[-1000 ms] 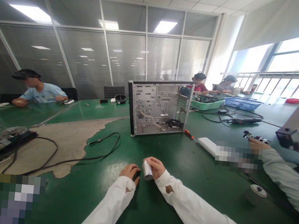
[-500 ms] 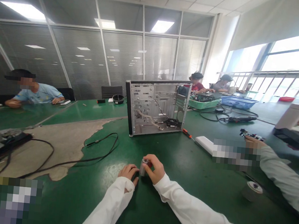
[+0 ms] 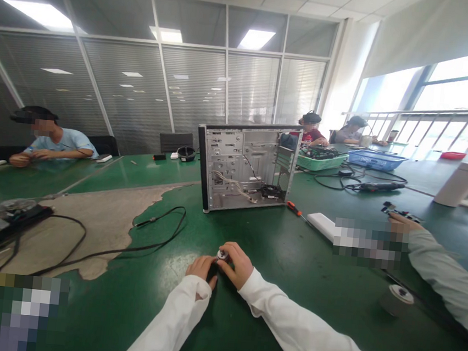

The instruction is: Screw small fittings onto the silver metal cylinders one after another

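A small grey metallic cylinder [image 3: 222,256] with a pale round top is at the middle of the green table, partly covered by fingers. My right hand [image 3: 237,265] is closed around its far and right sides. My left hand [image 3: 200,269] rests beside it with curled fingers. A dark shape shows between its fingers and thumb, too hidden to name. Beyond both hands stands an open computer case [image 3: 251,169] with its side panel off, showing bundled wires and a dark fan inside.
An orange-handled screwdriver [image 3: 294,208] lies beside the case, near a long white object [image 3: 320,227]. Another grey cylinder [image 3: 396,300] stands at right, near a co-worker's sleeve [image 3: 440,267]. A black cable [image 3: 119,251] crosses the left. Green [image 3: 322,162] and blue baskets [image 3: 376,160] sit farther back.
My right hand and the cylinder have shifted slightly left towards my left hand, and more of the cylinder's top shows. A dark device held by another hand at far right is out of view.
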Action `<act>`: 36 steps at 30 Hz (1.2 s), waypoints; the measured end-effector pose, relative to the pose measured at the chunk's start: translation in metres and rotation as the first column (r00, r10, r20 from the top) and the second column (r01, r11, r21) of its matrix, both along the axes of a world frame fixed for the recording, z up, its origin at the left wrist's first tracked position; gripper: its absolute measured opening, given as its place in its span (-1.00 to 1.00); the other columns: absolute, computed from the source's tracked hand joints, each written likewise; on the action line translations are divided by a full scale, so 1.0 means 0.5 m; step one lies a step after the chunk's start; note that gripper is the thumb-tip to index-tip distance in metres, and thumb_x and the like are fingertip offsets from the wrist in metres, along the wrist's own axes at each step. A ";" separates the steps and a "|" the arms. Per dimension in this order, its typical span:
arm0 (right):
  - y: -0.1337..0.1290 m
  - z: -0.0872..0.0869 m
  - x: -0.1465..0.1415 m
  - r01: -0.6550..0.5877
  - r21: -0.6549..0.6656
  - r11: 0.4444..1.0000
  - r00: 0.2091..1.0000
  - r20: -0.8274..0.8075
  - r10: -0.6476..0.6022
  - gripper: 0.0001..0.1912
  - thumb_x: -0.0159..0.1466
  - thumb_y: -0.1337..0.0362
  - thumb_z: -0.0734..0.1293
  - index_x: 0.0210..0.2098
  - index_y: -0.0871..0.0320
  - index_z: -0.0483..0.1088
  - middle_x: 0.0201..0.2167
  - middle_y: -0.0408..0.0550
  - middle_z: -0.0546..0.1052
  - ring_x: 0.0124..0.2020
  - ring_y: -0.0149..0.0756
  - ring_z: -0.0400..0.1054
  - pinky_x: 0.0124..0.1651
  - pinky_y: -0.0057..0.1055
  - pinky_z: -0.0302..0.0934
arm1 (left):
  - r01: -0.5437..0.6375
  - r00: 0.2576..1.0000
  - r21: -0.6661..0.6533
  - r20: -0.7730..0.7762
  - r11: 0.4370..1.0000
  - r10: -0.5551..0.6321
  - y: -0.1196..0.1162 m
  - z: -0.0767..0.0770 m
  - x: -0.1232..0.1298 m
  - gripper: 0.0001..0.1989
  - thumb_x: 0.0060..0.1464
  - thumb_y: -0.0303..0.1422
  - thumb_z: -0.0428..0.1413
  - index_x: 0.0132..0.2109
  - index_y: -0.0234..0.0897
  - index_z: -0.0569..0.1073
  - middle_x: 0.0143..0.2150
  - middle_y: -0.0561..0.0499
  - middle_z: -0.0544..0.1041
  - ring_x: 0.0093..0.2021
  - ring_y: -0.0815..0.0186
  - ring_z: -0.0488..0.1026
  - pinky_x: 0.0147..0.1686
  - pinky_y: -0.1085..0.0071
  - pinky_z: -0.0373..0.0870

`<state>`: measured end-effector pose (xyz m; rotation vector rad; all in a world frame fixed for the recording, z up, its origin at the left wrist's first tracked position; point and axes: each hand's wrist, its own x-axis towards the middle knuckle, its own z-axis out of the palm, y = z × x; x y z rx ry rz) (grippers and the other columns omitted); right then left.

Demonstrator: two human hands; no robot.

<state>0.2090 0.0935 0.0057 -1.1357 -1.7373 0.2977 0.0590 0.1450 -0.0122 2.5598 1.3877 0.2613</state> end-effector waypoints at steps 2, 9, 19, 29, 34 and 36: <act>0.004 -0.003 0.001 0.001 -0.014 1.000 1.000 -0.006 -0.001 -0.67 0.11 0.24 0.18 -0.10 0.11 0.21 -0.16 0.04 0.26 -0.17 -0.28 0.16 -0.13 -0.31 0.11 | 0.001 1.000 0.001 -0.006 1.000 -0.001 0.001 -0.001 -0.001 -0.51 -0.19 -0.38 0.03 -0.01 -0.19 0.22 0.01 -0.02 0.28 0.00 0.19 0.18 -0.09 0.29 0.17; 0.001 -0.005 0.001 0.001 -0.012 1.000 1.000 0.002 -0.001 -0.62 0.09 0.29 0.19 -0.07 0.12 0.16 -0.15 0.04 0.24 -0.13 -0.29 0.14 -0.11 -0.32 0.12 | 0.020 1.000 0.036 0.003 0.999 -0.021 0.001 -0.008 -0.002 -0.55 -0.17 -0.37 0.03 -0.04 -0.18 0.26 -0.02 -0.03 0.29 -0.02 0.18 0.20 -0.10 0.26 0.18; -0.009 0.002 0.000 -0.043 -0.012 0.999 0.998 -0.049 0.043 -0.63 0.08 0.32 0.19 -0.09 0.10 0.19 -0.19 0.01 0.27 -0.20 -0.31 0.16 -0.16 -0.34 0.12 | 0.023 0.999 0.056 0.028 0.998 -0.025 0.002 -0.012 -0.003 -0.60 -0.19 -0.38 0.03 -0.09 -0.19 0.29 -0.03 -0.02 0.31 -0.04 0.19 0.21 -0.11 0.29 0.19; 0.003 -0.013 0.005 -0.029 -0.029 0.999 0.996 -0.086 0.026 -0.70 0.13 0.27 0.15 -0.13 0.09 0.27 -0.22 -0.01 0.30 -0.44 -0.44 0.19 -0.28 -0.40 0.16 | 0.052 0.999 0.054 -0.008 0.997 -0.051 0.006 -0.013 -0.005 -0.58 -0.16 -0.35 0.02 -0.07 -0.23 0.28 -0.01 -0.04 0.29 -0.03 0.18 0.21 -0.12 0.28 0.20; 0.012 -0.011 0.005 -0.005 -0.052 0.999 0.993 -0.119 -0.001 -0.77 0.12 0.25 0.17 -0.24 0.09 0.34 -0.31 -0.06 0.34 -0.52 -0.49 0.16 -0.38 -0.45 0.14 | 0.045 0.999 0.047 -0.009 0.998 -0.044 0.004 -0.010 -0.005 -0.59 -0.16 -0.34 0.01 -0.06 -0.22 0.29 -0.01 -0.02 0.29 -0.04 0.18 0.21 -0.13 0.28 0.21; 0.017 -0.007 0.003 0.005 -0.060 0.998 0.990 -0.140 -0.014 -0.80 0.10 0.24 0.19 -0.29 0.11 0.36 -0.35 -0.07 0.35 -0.54 -0.51 0.15 -0.42 -0.47 0.13 | 0.045 0.999 0.043 -0.012 0.998 -0.044 0.005 -0.010 -0.005 -0.58 -0.16 -0.34 0.01 -0.06 -0.22 0.28 -0.01 -0.02 0.29 -0.03 0.19 0.20 -0.12 0.29 0.20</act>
